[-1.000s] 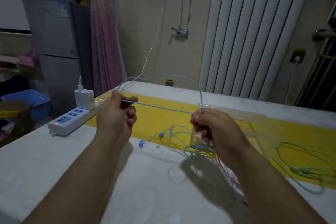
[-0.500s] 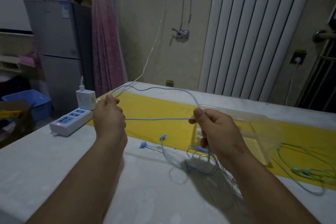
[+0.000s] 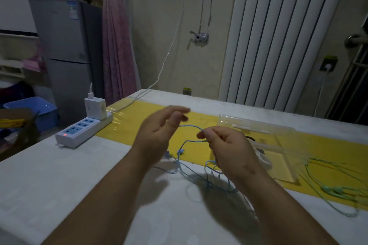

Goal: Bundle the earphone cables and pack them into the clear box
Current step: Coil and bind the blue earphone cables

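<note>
- Right hand [image 3: 229, 145]: fingers pinch the thin light-blue earphone cable [image 3: 191, 126], whose short loop arcs leftward.
- Left hand [image 3: 159, 131]: fingers apart, empty, just beside that loop.

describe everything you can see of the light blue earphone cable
The thin light-blue earphone cable looks like smooth rubbery cord, unbundled. The right hand pinches it at the fingertips, raised above the white table; a short arc runs from there to the thumb of the open left hand, contact there blurred. Below the pinch it hangs in loose loops that lie tangled on the table by the yellow strip. Two small blue earbuds rest at the strip's edge.
</note>
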A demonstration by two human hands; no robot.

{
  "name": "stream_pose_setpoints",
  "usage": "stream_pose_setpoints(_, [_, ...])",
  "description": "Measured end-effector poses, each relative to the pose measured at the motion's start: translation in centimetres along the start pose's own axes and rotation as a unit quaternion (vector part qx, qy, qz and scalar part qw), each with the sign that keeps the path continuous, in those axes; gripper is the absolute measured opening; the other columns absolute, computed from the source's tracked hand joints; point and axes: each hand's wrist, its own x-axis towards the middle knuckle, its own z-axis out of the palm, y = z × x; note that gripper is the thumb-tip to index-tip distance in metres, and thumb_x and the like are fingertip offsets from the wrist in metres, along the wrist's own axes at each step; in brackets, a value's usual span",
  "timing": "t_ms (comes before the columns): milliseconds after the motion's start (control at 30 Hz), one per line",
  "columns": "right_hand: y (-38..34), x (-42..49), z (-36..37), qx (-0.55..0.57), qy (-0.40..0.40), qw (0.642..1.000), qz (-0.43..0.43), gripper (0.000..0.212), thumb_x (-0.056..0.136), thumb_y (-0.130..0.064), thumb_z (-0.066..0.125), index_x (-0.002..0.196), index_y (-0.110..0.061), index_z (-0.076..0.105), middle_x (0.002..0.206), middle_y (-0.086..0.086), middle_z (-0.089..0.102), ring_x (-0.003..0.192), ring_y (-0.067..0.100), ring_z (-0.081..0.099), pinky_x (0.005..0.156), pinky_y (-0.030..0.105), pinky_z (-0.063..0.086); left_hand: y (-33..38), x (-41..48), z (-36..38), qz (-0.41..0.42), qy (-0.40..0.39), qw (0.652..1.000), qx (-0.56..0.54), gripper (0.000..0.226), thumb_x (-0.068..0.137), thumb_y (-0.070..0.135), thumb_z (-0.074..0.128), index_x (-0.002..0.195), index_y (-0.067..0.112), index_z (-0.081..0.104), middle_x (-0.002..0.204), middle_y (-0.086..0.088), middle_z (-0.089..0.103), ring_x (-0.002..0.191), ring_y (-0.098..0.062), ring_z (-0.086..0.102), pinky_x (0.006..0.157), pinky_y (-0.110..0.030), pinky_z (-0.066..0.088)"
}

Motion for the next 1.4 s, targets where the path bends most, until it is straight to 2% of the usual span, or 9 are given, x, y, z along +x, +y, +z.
stream_pose_setpoints(133, [-0.3,0.0,0.2,0.025,0.002,1.0,-0.019,0.026,0.098,-0.017,0.05,0.08,-0.024,0.068,0.049,-0.027,0.054,0.05,-0.008,0.051,0.055,0.015,0.031,-0.6,-0.2,0.2,-0.055,-0.127,0.989,0.059,0.037,0.084,0.051,0.052,0.087,0.02,0.072,0.074,0.011,0.066,0.073,-0.001,0.059,0.067,-0.022,0.044])
stream_pose_setpoints(267, [0.1,0.2,0.4,0.139,0.01,0.99,0.019,0.014,0.098,-0.019,0.052,0.092,-0.016,0.065,0.047,-0.016,0.047,0.042,0.001,0.038,0.047,0.019,0.03,-0.3,-0.4,0.5,-0.066,-0.145,0.986,0.042,0.02,0.082,0.033,0.059,0.076,0.015,0.065,0.07,-0.004,0.066,0.067,-0.014,0.058,0.066,-0.028,0.045])
stream_pose_setpoints(433, [0.0,0.2,-0.4,0.227,-0.009,0.973,0.051,0.006,0.093,-0.01,0.058,0.095,-0.013,0.063,0.052,-0.005,0.039,0.043,0.009,0.034,0.044,0.026,0.031,-0.2,0.1,0.2,-0.065,0.028,0.997,0.036,0.027,0.088,0.037,0.048,0.07,0.018,0.046,0.051,0.006,0.044,0.049,-0.008,0.039,0.054,-0.032,0.036])
stream_pose_setpoints(533, [0.3,0.6,-1.1,0.223,-0.036,0.973,0.049,0.022,0.072,-0.006,0.066,0.094,-0.011,0.068,0.057,-0.001,0.043,0.05,0.011,0.043,0.049,0.024,0.039,-0.9,0.4,-0.5,-0.063,0.136,0.988,0.034,0.028,0.091,0.04,0.045,0.072,0.018,0.045,0.052,0.008,0.038,0.05,-0.009,0.033,0.052,-0.032,0.031])
stream_pose_setpoints(633, [0.5,0.9,-1.6,0.149,-0.027,0.987,0.051,0.019,0.065,-0.012,0.063,0.082,-0.015,0.071,0.059,-0.002,0.056,0.057,0.013,0.049,0.056,0.024,0.041,-1.3,0.7,-1.2,-0.074,0.223,0.972,0.003,0.027,0.09,0.046,0.043,0.074,0.025,0.047,0.057,0.004,0.038,0.054,-0.018,0.036,0.053,-0.039,0.032])
stream_pose_setpoints(733, [0.6,0.8,-2.0,0.006,0.007,1.0,0.023,0.013,0.081,-0.011,0.068,0.074,-0.021,0.072,0.066,-0.005,0.065,0.064,0.011,0.055,0.065,0.031,0.043,-1.3,0.7,-1.7,-0.079,0.287,0.955,-0.005,0.024,0.093,0.043,0.042,0.072,0.031,0.046,0.058,0.004,0.037,0.054,-0.017,0.035,0.051,-0.036,0.03])
stream_pose_setpoints(867, [0.4,0.8,-2.3,-0.192,0.017,0.981,-0.012,0.008,0.086,-0.026,0.064,0.079,-0.029,0.068,0.076,-0.016,0.061,0.065,0.005,0.052,0.063,0.028,0.039,-1.5,0.7,-1.9,-0.075,0.319,0.945,-0.003,0.024,0.096,0.041,0.042,0.075,0.029,0.044,0.058,0.002,0.036,0.053,-0.016,0.033,0.049,-0.033,0.028])
stream_pose_setpoints(1133, [0.5,0.8,-2.9,-0.279,0.022,0.96,0.003,0.009,0.085,-0.022,0.062,0.077,-0.028,0.063,0.076,-0.01,0.063,0.072,0.008,0.056,0.06,0.026,0.041,-1.1,0.6,-1.7,-0.075,0.333,0.94,0.015,0.023,0.095,0.042,0.041,0.076,0.03,0.044,0.059,-0.001,0.038,0.056,-0.022,0.036,0.05,-0.038,0.032])
stream_pose_setpoints(1400, [-0.4,0.6,-3.7,0.114,-0.004,0.99,0.083,0.018,0.096,-0.008,0.052,0.094,-0.01,0.07,0.071,0.001,0.071,0.067,0.013,0.059,0.063,0.024,0.047,-1.3,0.7,-1.9,-0.113,0.293,0.949,0.01,0.03,0.097,0.025,0.05,0.072,0.01,0.055,0.057,-0.002,0.041,0.058,-0.019,0.037,0.055,-0.035,0.03])
